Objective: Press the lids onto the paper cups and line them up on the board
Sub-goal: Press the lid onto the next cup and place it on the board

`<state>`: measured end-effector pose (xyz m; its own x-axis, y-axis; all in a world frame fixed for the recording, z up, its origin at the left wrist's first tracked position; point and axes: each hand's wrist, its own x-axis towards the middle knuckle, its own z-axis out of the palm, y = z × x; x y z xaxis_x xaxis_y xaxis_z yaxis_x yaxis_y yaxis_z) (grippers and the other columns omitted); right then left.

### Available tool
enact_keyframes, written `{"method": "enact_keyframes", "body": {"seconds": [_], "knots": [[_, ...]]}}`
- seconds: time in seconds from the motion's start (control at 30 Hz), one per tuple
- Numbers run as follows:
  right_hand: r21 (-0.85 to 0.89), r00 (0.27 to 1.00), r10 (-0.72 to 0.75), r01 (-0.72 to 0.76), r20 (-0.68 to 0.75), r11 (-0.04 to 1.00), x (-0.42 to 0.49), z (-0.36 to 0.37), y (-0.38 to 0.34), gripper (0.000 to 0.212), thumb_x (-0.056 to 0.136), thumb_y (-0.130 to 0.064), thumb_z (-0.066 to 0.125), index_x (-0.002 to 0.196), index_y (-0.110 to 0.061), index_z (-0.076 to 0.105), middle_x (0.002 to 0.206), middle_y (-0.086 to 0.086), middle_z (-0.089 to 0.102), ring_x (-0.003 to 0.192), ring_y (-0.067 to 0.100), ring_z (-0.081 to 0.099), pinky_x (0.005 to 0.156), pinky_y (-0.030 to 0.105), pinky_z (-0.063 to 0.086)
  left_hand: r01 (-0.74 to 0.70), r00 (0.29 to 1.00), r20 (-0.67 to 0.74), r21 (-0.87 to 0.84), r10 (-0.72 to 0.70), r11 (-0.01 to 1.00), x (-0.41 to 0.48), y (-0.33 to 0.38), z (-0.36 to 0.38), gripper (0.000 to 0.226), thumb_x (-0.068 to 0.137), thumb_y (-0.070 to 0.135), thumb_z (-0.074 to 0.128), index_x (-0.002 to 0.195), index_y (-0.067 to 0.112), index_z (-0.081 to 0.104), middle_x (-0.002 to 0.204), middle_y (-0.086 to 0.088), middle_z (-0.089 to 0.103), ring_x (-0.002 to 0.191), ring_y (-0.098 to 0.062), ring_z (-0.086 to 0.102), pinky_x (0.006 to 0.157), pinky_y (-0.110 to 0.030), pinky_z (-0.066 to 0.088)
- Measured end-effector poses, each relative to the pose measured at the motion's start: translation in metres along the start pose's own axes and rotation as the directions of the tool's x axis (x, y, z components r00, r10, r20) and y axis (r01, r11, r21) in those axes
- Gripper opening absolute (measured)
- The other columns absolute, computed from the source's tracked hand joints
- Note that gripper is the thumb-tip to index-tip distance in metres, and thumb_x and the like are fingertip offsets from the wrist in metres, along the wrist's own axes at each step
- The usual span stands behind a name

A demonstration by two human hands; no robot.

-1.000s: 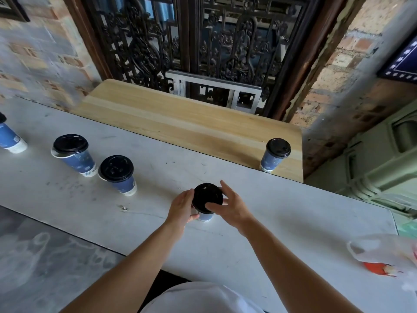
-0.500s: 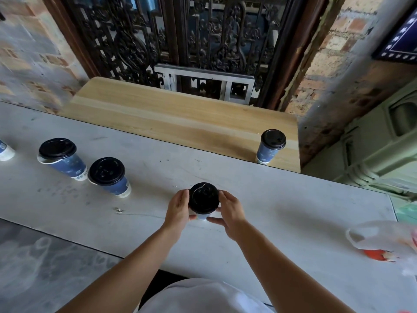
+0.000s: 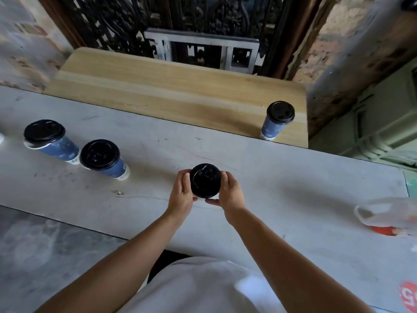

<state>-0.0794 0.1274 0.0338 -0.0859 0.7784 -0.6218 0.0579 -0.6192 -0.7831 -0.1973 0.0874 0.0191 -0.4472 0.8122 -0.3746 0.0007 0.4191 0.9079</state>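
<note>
Only one cup (image 3: 278, 119) stands on the board (image 3: 180, 91), lidded, at its right end in the upper right of the frame, so the line is barely begun. At centre frame, over the counter (image 3: 293, 181), the left hand (image 3: 182, 195) and right hand (image 3: 230, 195) curl round a held cup (image 3: 214, 196) from either side, fingers and thumbs against its rim. Its lid (image 3: 205, 180) sits on top and hides most of the cup; I cannot tell whether it is fully seated. This looks like the pressing step, with the carry to the board to follow. Two more cups wait on the counter at the left of the frame: the far cup (image 3: 50, 141), whose white rim shows under its lid, which suggests a loose fit, and the near cup (image 3: 102, 158) beside it. Both seem to need pressing and moving.
</note>
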Motion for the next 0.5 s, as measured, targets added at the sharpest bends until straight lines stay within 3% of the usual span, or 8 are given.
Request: {"method": "enact_keyframes", "body": {"seconds": [0.17, 0.3, 0.5], "knots": [[0.034, 0.999, 0.032, -0.032, -0.007, 0.999, 0.001, 0.003, -0.004, 0.028, 0.106, -0.023, 0.039, 0.119, -0.01, 0.061, 0.109, 0.005, 0.063, 0.108, 0.023, 0.063, 0.078, 0.049, 0.064, -0.003, 1.0, 0.01, -0.047, 0.004, 0.999, 0.002, 0.001, 0.0, 0.024, 0.11, 0.025, 0.031, 0.111, 0.02, 0.054, 0.104, 0.004, 0.062, 0.097, -0.013, 0.062, 0.072, -0.033, 0.059], [0.105, 0.994, 0.092, -0.097, 0.055, 0.99, 0.001, -0.002, -0.003, 0.032, 0.105, -0.036, 0.041, 0.115, -0.018, 0.065, 0.122, 0.008, 0.064, 0.114, 0.028, 0.062, 0.075, 0.053, 0.064, 0.045, 0.998, 0.045, -0.101, -0.041, 0.994, -0.001, 0.01, -0.002, 0.03, 0.11, 0.021, 0.028, 0.124, 0.015, 0.054, 0.109, 0.008, 0.062, 0.099, -0.001, 0.06, 0.065, -0.02, 0.059], [0.203, 0.994, 0.054, -0.073, 0.097, 0.977, -0.006, -0.011, 0.005, 0.031, 0.104, -0.034, 0.051, 0.116, -0.013, 0.069, 0.125, 0.013, 0.065, 0.12, 0.032, 0.061, 0.079, 0.049, 0.063, 0.13, 0.99, -0.036, -0.198, -0.14, 0.972, -0.02, 0.005, 0.003, 0.029, 0.109, 0.023, 0.033, 0.121, 0.016, 0.058, 0.113, 0.002, 0.061, 0.101, -0.007, 0.061, 0.071, -0.034, 0.06]]}}
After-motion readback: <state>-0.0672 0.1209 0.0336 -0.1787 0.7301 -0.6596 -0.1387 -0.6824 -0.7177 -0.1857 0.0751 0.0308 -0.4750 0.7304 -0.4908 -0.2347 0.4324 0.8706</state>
